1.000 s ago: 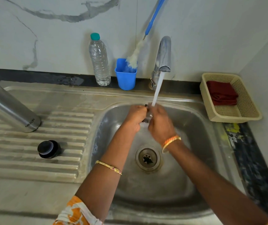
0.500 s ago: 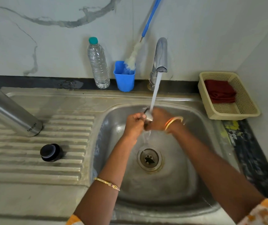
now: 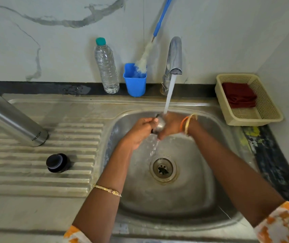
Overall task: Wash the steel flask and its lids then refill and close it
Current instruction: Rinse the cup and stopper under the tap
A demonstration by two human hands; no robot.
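Observation:
Both my hands are over the sink basin [image 3: 201, 199] under the running tap [image 3: 174, 55]. My left hand [image 3: 138, 132] and my right hand [image 3: 171, 126] grip a small shiny steel lid [image 3: 160, 125] between them in the water stream. The steel flask [image 3: 12, 118] stands on the ribbed drainboard at the far left. A black inner lid [image 3: 57, 163] sits on the drainboard in front of it.
At the back wall stand a clear plastic water bottle [image 3: 107, 67] and a blue cup [image 3: 134, 81] holding a blue-handled bottle brush [image 3: 144, 57]. A beige basket [image 3: 270, 113] with a red cloth [image 3: 239, 95] sits at the right. The drain [image 3: 163, 170] lies below my hands.
My right wrist has turned so the bangles face up, and the steel lid now shows between my hands. Flask and black lid have not moved.

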